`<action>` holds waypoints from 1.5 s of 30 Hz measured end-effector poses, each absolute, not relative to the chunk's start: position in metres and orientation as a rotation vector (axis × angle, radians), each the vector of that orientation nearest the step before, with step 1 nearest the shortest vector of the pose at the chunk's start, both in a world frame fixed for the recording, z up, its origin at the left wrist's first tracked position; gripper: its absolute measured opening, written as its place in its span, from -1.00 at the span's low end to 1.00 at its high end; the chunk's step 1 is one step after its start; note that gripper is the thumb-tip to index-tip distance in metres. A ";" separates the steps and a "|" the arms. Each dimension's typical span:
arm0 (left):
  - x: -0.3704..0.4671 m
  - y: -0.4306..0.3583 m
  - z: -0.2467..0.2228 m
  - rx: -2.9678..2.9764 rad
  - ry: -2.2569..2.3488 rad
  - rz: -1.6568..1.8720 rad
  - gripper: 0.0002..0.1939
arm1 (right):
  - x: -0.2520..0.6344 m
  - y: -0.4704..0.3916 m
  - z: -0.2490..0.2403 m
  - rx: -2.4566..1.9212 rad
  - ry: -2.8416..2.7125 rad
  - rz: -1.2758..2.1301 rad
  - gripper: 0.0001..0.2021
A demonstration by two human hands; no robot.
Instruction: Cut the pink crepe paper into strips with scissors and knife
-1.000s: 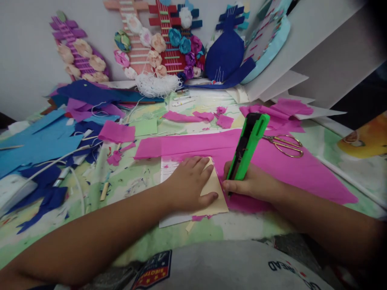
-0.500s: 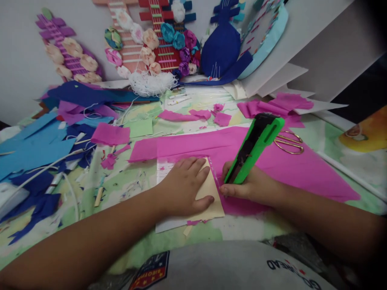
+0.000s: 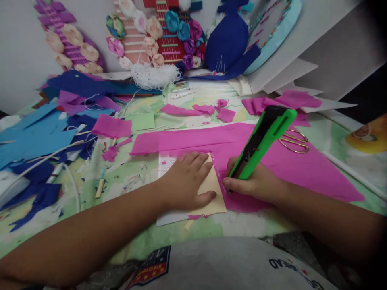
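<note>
My left hand (image 3: 187,181) lies flat, fingers together, on a cream card (image 3: 213,193) that rests on a white sheet (image 3: 169,217). My right hand (image 3: 256,183) grips a green utility knife (image 3: 263,141), its tip down at the card's right edge where a large pink paper sheet (image 3: 302,165) meets it. The knife handle leans up and to the right.
Gold scissors (image 3: 294,141) lie on the pink sheet behind the knife. Pink scraps (image 3: 111,127) and blue paper pieces (image 3: 33,141) cover the left of the table. Paper-flower crafts (image 3: 163,36) and white boards (image 3: 302,48) lean at the back wall.
The knife handle has tilted further to the right while its tip stays at the card's edge. The view has shifted slightly; my left hand stays pressed on the card.
</note>
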State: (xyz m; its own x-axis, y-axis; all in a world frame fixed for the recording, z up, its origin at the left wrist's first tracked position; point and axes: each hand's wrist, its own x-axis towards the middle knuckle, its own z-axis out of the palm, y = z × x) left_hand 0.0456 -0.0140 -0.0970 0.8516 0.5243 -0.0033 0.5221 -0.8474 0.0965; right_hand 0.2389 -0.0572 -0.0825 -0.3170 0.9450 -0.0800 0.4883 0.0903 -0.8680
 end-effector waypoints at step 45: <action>0.045 -0.013 -0.096 2.990 0.826 0.062 -0.30 | 0.235 -0.066 -0.087 -1.382 -2.129 0.991 -0.71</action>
